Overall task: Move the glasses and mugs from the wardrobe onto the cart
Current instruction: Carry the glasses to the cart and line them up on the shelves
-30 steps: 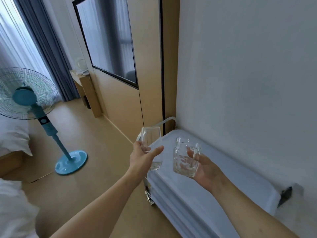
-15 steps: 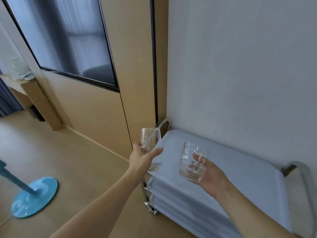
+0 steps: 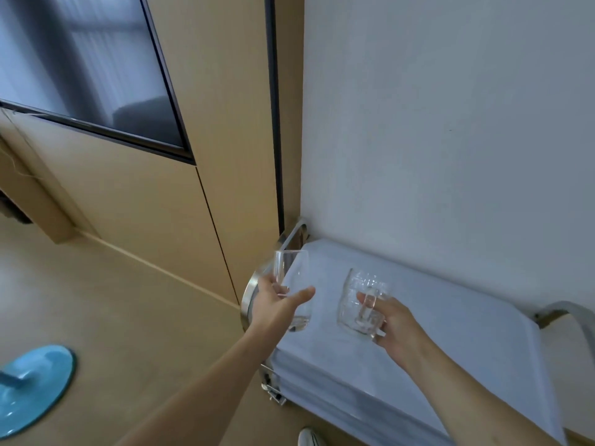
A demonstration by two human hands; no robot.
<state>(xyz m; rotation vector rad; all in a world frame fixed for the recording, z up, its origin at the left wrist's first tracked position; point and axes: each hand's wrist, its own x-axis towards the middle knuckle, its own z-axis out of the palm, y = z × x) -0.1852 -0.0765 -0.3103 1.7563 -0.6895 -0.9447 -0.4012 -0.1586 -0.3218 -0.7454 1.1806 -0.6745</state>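
The left hand (image 3: 273, 304) grips a clear smooth glass tumbler (image 3: 294, 291); the right hand (image 3: 394, 329), fingers through the handle, grips a clear textured glass mug (image 3: 360, 304). Both are above the white-topped steel cart (image 3: 450, 317), neither set down yet.

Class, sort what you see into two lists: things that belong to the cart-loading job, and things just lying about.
Job: glass in left hand; mug in right hand; cart.
Lying about: fan base; shoe; dark panel.

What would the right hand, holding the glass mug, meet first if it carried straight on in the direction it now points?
Most likely the cart's white-covered top shelf: the right hand holds the glass mug over it, reaching forward and down. How high it is above the shelf is unclear.
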